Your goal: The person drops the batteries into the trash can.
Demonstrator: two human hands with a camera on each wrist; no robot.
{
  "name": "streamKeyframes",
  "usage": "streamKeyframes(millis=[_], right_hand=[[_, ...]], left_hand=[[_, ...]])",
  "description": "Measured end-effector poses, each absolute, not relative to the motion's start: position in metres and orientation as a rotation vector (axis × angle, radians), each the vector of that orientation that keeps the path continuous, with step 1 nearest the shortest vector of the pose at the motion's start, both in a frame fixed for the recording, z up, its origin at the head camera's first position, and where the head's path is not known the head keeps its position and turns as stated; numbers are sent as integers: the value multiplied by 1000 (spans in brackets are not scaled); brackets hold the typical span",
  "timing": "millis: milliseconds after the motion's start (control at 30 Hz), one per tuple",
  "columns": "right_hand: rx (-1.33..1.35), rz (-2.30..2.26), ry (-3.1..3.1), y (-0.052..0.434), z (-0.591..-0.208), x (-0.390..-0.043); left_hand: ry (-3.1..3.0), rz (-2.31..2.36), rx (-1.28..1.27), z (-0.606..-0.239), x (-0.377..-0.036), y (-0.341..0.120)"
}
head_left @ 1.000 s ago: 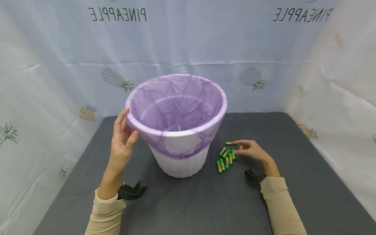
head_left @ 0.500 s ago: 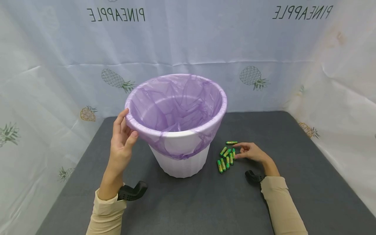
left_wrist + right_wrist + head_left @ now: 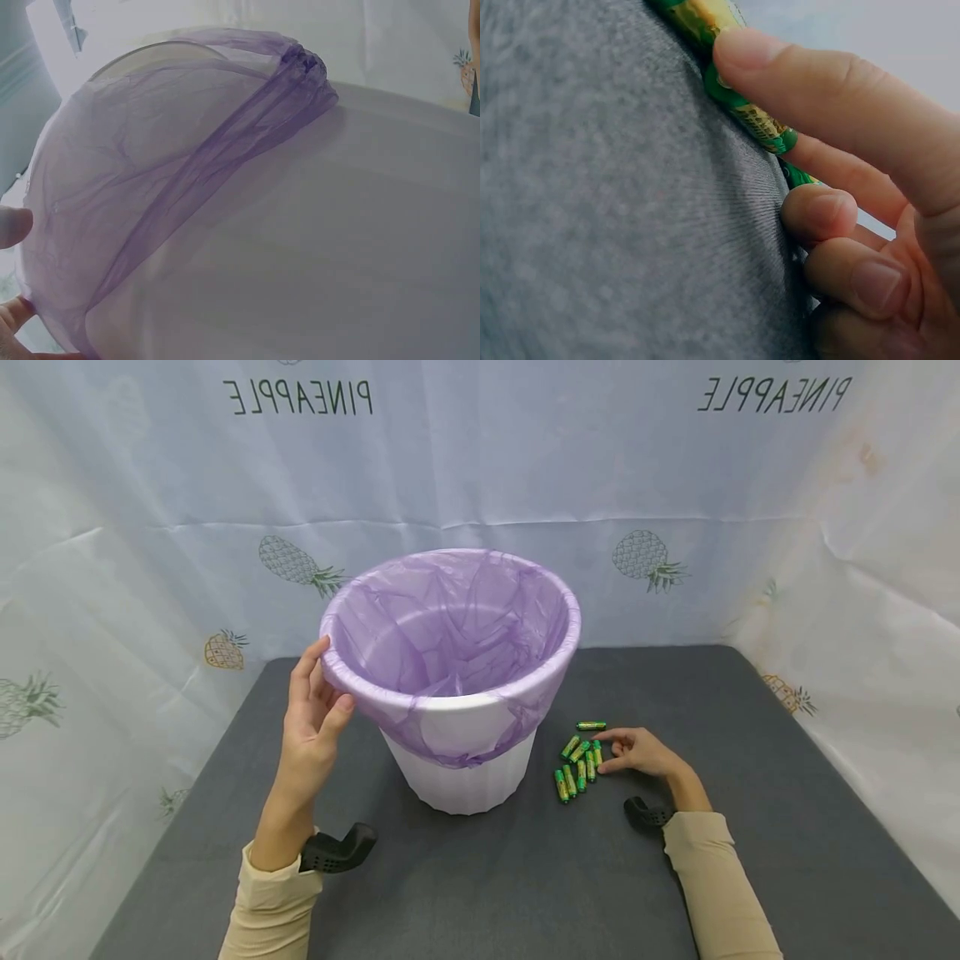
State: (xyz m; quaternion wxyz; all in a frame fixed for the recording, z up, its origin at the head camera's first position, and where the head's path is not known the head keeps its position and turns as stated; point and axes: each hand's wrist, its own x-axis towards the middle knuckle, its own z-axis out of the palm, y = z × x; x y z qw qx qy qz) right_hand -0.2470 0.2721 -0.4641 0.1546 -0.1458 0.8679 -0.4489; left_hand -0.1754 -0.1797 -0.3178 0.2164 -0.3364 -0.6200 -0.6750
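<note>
Head view: right of the bin (image 3: 457,781), the right grip (image 3: 639,752) pinches one green battery (image 3: 597,754) endwise beside other batteries (image 3: 569,781); the left grip (image 3: 304,739), fingers parted from thumb, touches the bin's left edge; tabletop (image 3: 750,760) stretches farther right.

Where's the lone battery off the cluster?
Head view: the lone battery lies on the dark table, right of the white bin, just beyond the battery cluster and right hand.

We find passage across the worktop (image 3: 487,893) before the bin (image 3: 459,735); its tall wall obstructs leftward travel from the batteries (image 3: 581,775), while its mouth lies open above.
</note>
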Motion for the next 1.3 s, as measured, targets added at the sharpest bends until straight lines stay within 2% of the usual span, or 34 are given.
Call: streamKeyframes(millis=[867, 1300], right_hand=[[-415, -1326, 2561, 275, -453, -244], [-602, -1524, 2555, 260, -427, -241]], left_hand=[[-1721, -1866, -931, -315, -174, -179], [-1762, -1915, -599, -303, -171, -174]])
